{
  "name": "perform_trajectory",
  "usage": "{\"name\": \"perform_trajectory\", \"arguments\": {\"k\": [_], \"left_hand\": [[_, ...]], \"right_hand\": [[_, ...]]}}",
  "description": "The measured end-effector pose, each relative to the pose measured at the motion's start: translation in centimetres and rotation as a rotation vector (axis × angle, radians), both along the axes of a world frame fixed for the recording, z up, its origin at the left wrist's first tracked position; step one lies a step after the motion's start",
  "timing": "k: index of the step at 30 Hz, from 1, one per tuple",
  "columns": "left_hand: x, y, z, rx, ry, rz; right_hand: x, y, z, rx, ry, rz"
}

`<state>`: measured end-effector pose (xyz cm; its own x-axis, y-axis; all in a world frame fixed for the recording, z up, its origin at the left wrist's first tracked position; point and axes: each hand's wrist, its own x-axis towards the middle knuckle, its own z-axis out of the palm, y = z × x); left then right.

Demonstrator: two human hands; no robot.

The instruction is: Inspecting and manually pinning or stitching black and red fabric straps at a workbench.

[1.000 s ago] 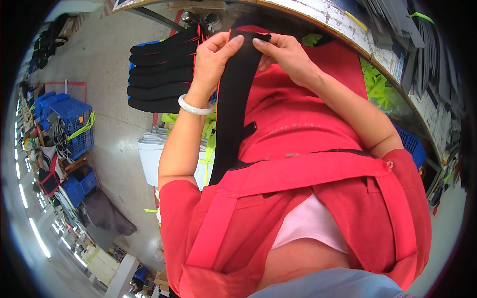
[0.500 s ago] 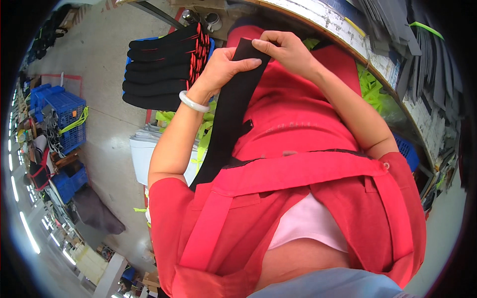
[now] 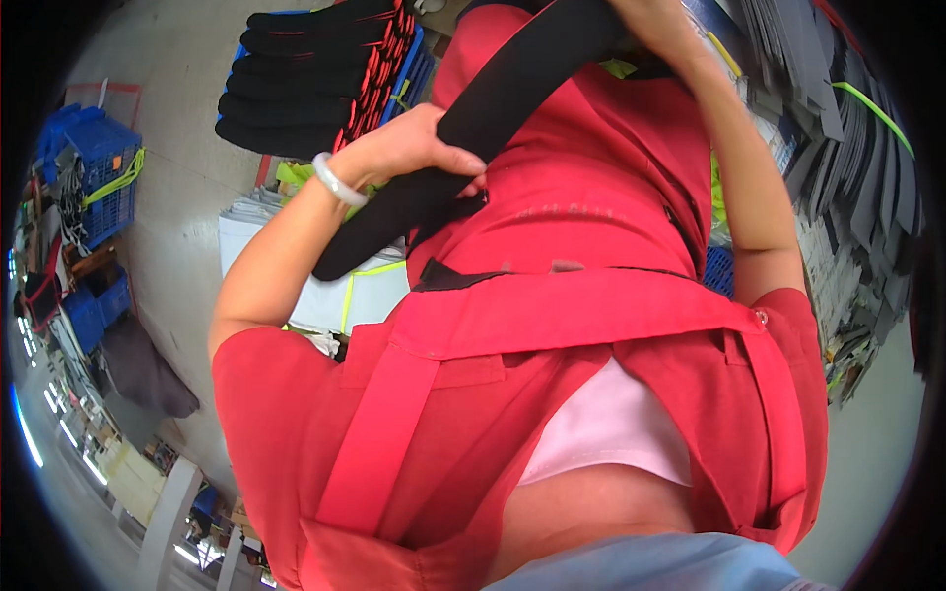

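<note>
A long black fabric strip (image 3: 537, 84) stretches slantwise across my lap. My left hand (image 3: 424, 148) is closed around its middle, thumb on top, and the loose lower end hangs past my wrist to the left. At the upper edge of the view, my right hand (image 3: 658, 28) grips the strip's far end; the fingertips there are partly cut off. A pile of folded black strips with red edges (image 3: 305, 84) lies left of my left hand, on a blue crate (image 3: 419, 74).
Below the pile is a stack of white sheets (image 3: 251, 231) with yellow-green bands. On the right, a worktable carries bundles of grey strips (image 3: 867, 148). Further left, blue crates (image 3: 103, 182) and a dark cloth (image 3: 143, 364) are on the floor.
My hands have moved apart: the right went up and to the right with one end, the left slid down along the strip. The strip now lies more slantwise. The view has shifted.
</note>
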<state>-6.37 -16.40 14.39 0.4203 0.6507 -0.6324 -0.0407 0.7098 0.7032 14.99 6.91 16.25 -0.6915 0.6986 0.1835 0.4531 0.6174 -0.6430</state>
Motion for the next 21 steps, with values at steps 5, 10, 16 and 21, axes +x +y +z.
{"name": "perform_trajectory", "arguments": {"k": [5, 10, 16, 21], "left_hand": [[-3.1, -3.0, 1.0, 0.105, 0.193, -0.188], [-8.0, -7.3, -0.3, -0.079, 0.308, 0.074], [-9.2, -8.2, -8.0, 0.162, 0.409, 0.593], [4.0, 4.6, -6.4, 0.520, -0.250, 0.953]], "right_hand": [[4.6, 5.8, 1.4, 0.055, -0.074, -0.131], [7.3, 6.9, 1.9, 0.058, -0.110, -0.115], [3.0, 3.5, -2.6, -0.246, 0.556, -0.384], [-7.3, -4.1, -6.2, -0.391, 0.604, -0.389]]}}
